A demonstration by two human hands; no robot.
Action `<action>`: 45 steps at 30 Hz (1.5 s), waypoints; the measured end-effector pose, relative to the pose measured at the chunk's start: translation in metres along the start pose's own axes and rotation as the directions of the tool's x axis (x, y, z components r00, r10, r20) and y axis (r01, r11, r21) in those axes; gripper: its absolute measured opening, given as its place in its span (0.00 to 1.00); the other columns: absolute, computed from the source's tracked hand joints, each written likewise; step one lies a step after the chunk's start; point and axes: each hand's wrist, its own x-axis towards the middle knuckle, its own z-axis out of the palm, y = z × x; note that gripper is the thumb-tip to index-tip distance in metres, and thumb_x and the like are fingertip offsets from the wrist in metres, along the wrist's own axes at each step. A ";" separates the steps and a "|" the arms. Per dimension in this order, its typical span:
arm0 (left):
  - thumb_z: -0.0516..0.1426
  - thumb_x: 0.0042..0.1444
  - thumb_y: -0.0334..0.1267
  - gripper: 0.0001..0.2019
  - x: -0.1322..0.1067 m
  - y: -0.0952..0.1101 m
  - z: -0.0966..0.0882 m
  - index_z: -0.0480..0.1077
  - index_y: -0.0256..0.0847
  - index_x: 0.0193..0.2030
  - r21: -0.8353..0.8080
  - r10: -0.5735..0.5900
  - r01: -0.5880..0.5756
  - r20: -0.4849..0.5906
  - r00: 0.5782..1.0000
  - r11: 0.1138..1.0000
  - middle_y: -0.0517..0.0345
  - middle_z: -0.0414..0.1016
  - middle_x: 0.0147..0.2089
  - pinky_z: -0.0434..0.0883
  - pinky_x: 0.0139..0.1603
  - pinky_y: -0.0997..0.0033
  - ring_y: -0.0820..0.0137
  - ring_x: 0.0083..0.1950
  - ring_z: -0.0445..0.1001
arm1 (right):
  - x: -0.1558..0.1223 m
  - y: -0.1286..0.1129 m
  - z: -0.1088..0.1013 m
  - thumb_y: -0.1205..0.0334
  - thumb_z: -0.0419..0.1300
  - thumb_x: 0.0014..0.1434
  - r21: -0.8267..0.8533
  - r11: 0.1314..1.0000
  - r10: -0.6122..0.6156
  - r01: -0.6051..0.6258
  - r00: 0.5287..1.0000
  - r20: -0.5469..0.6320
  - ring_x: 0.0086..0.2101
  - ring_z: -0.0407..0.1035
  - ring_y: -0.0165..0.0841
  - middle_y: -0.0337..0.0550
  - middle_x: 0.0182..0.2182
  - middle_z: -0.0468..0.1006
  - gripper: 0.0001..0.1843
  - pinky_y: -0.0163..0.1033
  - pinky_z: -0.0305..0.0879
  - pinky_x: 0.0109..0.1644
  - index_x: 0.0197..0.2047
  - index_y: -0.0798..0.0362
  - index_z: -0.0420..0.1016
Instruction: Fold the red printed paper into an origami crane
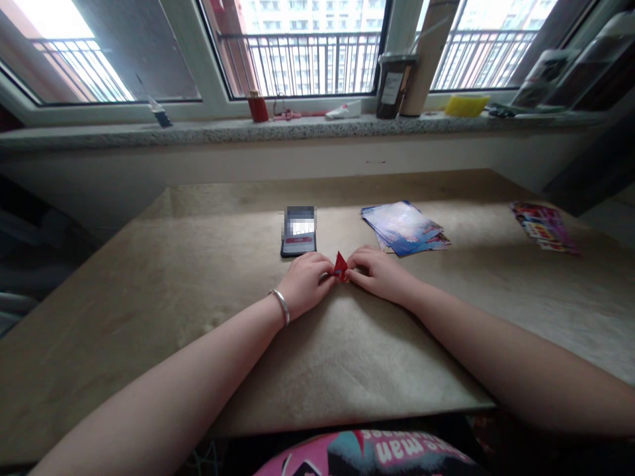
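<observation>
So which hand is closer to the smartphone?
The left. The left hand is right by the near edge of the smartphone; the right hand is farther off, to the smartphone's right, past the folded red paper.

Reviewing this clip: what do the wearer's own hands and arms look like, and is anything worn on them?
The left hand is ungloved, with a smooth silver-coloured bangle around its wrist. The right hand is ungloved too. No sleeves show on either forearm.
</observation>
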 end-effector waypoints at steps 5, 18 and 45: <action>0.55 0.56 0.36 0.06 0.000 0.001 0.000 0.72 0.38 0.32 0.005 -0.040 0.040 -0.007 0.999 0.999 0.53 0.75 0.39 0.66 0.49 0.65 0.66 0.44 0.70 | 0.001 -0.001 0.004 0.67 0.57 0.54 -0.038 0.999 0.028 -0.029 0.999 -0.021 0.34 0.65 0.33 0.43 0.27 0.74 0.05 0.38 0.59 0.40 0.26 0.54 0.70; 0.55 0.54 0.33 0.05 0.003 0.010 0.003 0.72 0.38 0.35 0.007 -0.162 0.162 0.011 0.987 0.987 0.53 0.71 0.48 0.64 0.52 0.60 0.64 0.49 0.67 | 0.001 0.003 0.005 0.66 0.57 0.55 -0.055 0.998 0.030 -0.030 0.999 -0.013 0.35 0.65 0.34 0.44 0.29 0.74 0.05 0.39 0.60 0.42 0.27 0.54 0.70; 0.60 0.51 0.39 0.07 0.005 0.000 0.005 0.68 0.40 0.35 -0.026 -0.231 0.229 -0.067 0.971 0.973 0.57 0.73 0.36 0.66 0.40 0.68 0.66 0.39 0.70 | 0.002 0.006 0.007 0.61 0.62 0.52 0.006 0.985 0.174 -0.174 0.984 -0.045 0.32 0.64 0.33 0.41 0.27 0.74 0.06 0.37 0.58 0.37 0.26 0.53 0.71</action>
